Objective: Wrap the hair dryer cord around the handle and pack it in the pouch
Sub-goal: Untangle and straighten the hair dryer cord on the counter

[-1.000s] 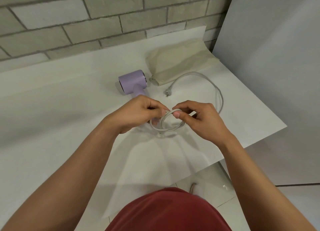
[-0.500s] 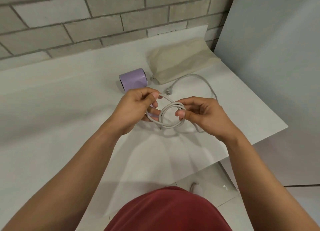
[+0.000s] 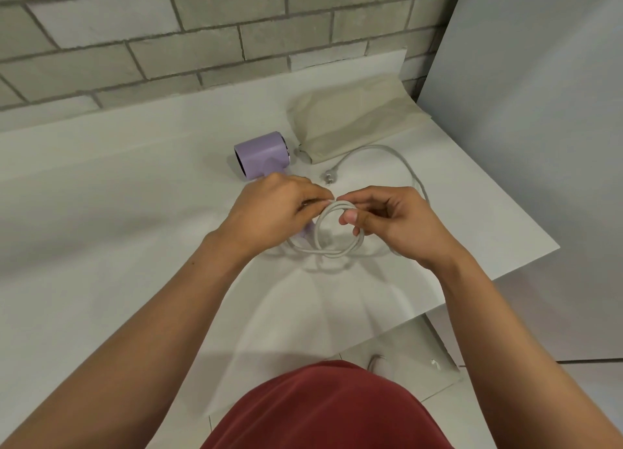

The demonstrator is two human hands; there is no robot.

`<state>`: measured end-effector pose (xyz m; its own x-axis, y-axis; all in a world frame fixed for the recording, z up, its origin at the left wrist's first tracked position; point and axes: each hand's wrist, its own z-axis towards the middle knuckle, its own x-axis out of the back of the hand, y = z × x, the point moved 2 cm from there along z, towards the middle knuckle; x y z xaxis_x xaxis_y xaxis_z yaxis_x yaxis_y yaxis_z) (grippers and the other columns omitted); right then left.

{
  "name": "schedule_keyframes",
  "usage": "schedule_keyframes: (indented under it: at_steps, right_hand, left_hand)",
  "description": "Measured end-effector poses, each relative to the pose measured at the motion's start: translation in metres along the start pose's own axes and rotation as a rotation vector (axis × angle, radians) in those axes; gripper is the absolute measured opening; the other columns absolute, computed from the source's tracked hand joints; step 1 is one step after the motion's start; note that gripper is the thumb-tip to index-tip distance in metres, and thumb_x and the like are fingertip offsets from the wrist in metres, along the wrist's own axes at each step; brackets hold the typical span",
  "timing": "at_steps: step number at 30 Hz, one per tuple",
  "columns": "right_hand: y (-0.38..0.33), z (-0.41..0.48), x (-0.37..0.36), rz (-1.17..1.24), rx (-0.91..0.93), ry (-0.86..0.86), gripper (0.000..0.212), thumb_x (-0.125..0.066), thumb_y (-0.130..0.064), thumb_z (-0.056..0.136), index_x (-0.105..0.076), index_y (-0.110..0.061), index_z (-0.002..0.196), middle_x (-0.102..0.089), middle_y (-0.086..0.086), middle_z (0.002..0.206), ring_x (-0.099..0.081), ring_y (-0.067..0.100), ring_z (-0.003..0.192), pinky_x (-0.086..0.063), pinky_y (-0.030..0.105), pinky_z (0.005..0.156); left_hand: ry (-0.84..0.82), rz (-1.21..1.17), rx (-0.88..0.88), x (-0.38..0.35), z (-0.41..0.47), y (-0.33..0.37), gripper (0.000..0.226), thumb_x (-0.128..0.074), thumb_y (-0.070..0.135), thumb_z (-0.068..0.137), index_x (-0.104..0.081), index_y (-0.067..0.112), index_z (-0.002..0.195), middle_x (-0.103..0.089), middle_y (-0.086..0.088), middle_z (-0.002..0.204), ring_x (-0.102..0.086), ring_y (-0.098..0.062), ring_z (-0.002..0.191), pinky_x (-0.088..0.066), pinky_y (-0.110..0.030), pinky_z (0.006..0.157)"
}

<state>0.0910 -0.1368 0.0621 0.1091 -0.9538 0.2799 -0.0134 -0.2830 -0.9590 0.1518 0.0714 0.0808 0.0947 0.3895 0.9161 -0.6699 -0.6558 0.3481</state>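
A lilac hair dryer lies on the white table, its handle mostly hidden under my left hand. Its grey cord forms a small double loop between my hands. My left hand pinches the top of the loop by the handle, and my right hand holds the loop's right side, thumb inside it. The rest of the cord arcs behind my right hand to the plug, which lies on the table. The beige pouch lies flat behind the dryer.
A grey brick wall runs along the table's far edge. A pale panel stands at the right. The table's right corner is near my right hand, with tiled floor below it.
The loose arc of cord behind my right hand has shortened as the loop gained a turn. My left hand has closed over the handle and now pinches the loop's top.
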Motion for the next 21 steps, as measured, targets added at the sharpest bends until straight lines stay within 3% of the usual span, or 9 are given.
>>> schedule_keyframes:
  at_steps: [3,5,8,10,13,16,21]
  right_hand:
    - [-0.002,0.000,-0.002,-0.024,-0.011,-0.004,0.027,-0.077,-0.019,0.095,-0.076,-0.026,0.122,-0.079,0.001,0.097,-0.069,0.022,0.082,-0.057,0.031,0.083]
    - [-0.002,0.000,-0.001,-0.026,-0.028,0.003,0.032,-0.079,-0.022,0.094,-0.074,-0.028,0.125,-0.075,0.014,0.098,-0.067,0.025,0.080,-0.057,0.038,0.084]
    - [-0.001,-0.004,0.000,0.046,-0.032,0.032,0.026,-0.079,-0.017,0.093,-0.075,-0.021,0.118,-0.079,0.008,0.099,-0.073,0.023,0.087,-0.059,0.046,0.097]
    - [0.000,-0.007,-0.003,0.106,-0.029,0.043,0.020,-0.078,-0.018,0.092,-0.076,-0.016,0.112,-0.079,0.007,0.098,-0.075,0.025,0.095,-0.057,0.045,0.100]
    - [0.000,-0.009,-0.006,0.230,-0.049,0.039,0.030,-0.068,-0.030,0.096,-0.074,-0.005,0.110,-0.078,0.013,0.097,-0.075,0.022,0.094,-0.060,0.042,0.090]
    - [-0.002,-0.009,-0.008,0.207,-0.049,0.014,0.022,-0.064,-0.017,0.102,-0.075,-0.010,0.119,-0.079,0.013,0.099,-0.076,0.027,0.089,-0.060,0.034,0.084]
    - [-0.001,-0.011,-0.004,0.121,-0.078,0.049,0.017,-0.067,-0.008,0.100,-0.077,-0.009,0.114,-0.081,0.008,0.100,-0.079,0.027,0.089,-0.061,0.035,0.089]
  left_hand:
    - [0.133,0.162,0.063,0.001,0.001,0.003,0.052,-0.030,0.062,0.100,-0.075,0.038,0.104,-0.074,0.012,0.087,-0.066,-0.020,0.082,-0.038,-0.029,0.058]
    - [0.175,0.138,0.149,0.004,0.000,0.002,0.045,-0.034,0.055,0.102,-0.073,0.033,0.101,-0.073,0.007,0.084,-0.065,-0.025,0.080,-0.044,-0.032,0.059]
    - [0.247,0.081,0.245,0.007,-0.004,-0.004,0.030,-0.047,0.043,0.104,-0.075,0.031,0.102,-0.074,0.004,0.082,-0.066,-0.031,0.079,-0.047,-0.035,0.061]
    - [0.258,0.062,0.221,0.006,-0.007,-0.003,0.031,-0.047,0.043,0.103,-0.075,0.030,0.099,-0.073,0.004,0.077,-0.066,-0.030,0.074,-0.051,-0.037,0.060]
    - [0.213,0.014,0.082,0.006,-0.010,-0.004,0.035,-0.045,0.045,0.101,-0.076,0.031,0.098,-0.071,0.009,0.076,-0.062,-0.022,0.069,-0.051,-0.036,0.057]
    - [0.199,0.027,-0.005,0.007,-0.011,-0.003,0.033,-0.046,0.045,0.102,-0.076,0.032,0.098,-0.065,0.014,0.072,-0.053,-0.017,0.064,-0.047,-0.032,0.054]
    - [0.210,0.068,0.149,0.005,-0.012,-0.010,0.028,-0.050,0.044,0.105,-0.074,0.032,0.099,-0.065,0.010,0.070,-0.065,-0.029,0.073,-0.053,-0.038,0.062]
